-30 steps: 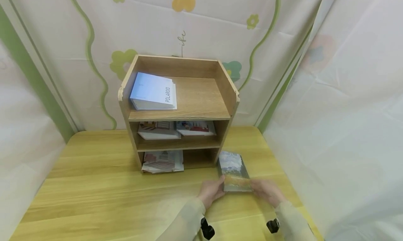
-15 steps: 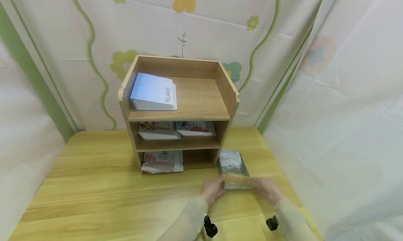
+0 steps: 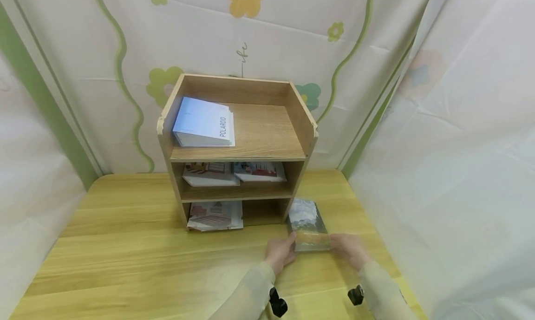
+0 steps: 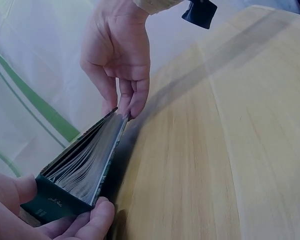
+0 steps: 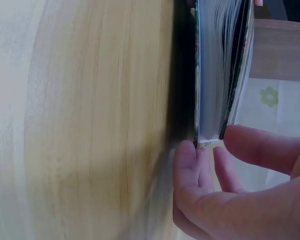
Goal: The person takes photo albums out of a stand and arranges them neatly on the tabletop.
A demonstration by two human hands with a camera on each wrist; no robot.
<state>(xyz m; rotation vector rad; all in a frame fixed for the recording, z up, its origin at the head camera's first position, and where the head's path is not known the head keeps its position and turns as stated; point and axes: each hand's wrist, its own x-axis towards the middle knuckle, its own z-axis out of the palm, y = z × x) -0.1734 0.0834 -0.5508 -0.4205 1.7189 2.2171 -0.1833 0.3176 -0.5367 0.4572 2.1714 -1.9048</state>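
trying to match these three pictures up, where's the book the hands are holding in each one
Head view: the book is at lower centre-right, on the wooden table right of the shelf unit.
Left wrist view: the book is at lower left, page edges showing.
Right wrist view: the book is at top centre-right, on edge.
Shared landmark: the wooden table.

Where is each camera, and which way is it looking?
Head: worn on the head, facing forward and down at the shelf and table; both sleeves and hands show, holding the book.
Left wrist: on the left wrist, looking along the book; left hand near, right hand far.
Right wrist: on the right wrist, looking at the book's page edges; right hand shows.
All three share the book.
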